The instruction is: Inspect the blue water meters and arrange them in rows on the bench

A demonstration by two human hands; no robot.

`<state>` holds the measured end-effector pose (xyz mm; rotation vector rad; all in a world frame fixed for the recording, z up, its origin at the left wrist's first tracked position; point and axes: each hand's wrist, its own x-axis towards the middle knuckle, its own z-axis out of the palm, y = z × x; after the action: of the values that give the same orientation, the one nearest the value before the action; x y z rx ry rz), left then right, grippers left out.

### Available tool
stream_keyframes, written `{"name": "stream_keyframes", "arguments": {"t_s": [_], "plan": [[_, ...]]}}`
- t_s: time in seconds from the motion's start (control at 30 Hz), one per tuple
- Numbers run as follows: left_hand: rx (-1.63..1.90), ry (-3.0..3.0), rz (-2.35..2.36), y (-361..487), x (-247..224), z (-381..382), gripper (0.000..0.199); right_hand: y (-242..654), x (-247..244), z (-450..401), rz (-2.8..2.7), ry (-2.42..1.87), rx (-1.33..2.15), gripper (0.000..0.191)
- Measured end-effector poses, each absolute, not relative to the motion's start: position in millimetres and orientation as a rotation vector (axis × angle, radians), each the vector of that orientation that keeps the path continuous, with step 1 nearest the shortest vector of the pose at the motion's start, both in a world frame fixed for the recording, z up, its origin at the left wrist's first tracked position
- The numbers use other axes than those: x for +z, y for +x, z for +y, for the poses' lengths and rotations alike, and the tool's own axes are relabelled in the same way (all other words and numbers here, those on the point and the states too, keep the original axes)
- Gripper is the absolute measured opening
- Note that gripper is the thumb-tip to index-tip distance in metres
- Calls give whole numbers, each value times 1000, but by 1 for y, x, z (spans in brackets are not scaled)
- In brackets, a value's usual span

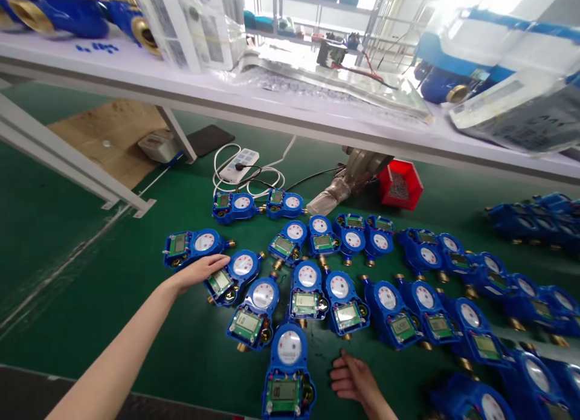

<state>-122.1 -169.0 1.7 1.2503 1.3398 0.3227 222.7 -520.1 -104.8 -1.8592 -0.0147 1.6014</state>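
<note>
My left hand (202, 272) lies with its fingers stretched out over the left edge of a blue water meter (242, 264), touching it beside the white dial. This meter's lid is off, and its circuit board and small display show. My right hand (356, 381) is low in the middle, fingers apart, holding nothing. Left of that hand, nearest to me, is another open water meter (289, 347) with a lit display. Between my hands are more meters, among them one tilted meter (256, 314) and one upright meter (308, 293).
Several more meters (426, 296) stand in rows to the right on the green table (149, 323). At the back are a power strip (240, 165), a plastic-wrapped tool (338, 190) and a red bin (401, 185) of small parts. A white shelf (272, 115) crosses above, loaded with bags and brass-ended meters.
</note>
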Motion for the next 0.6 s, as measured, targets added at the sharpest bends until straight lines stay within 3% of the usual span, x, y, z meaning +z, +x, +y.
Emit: {"name": "stream_keyframes", "arguments": {"t_s": [0.3,0.6], "plan": [[210,847,1313,-132,-5,-174,61,226,-111,-519,77,-1854,1620,43],[530,512,1398,-138,-51,-199,53,227,-106,-517,115,-1808,1658,41]]}}
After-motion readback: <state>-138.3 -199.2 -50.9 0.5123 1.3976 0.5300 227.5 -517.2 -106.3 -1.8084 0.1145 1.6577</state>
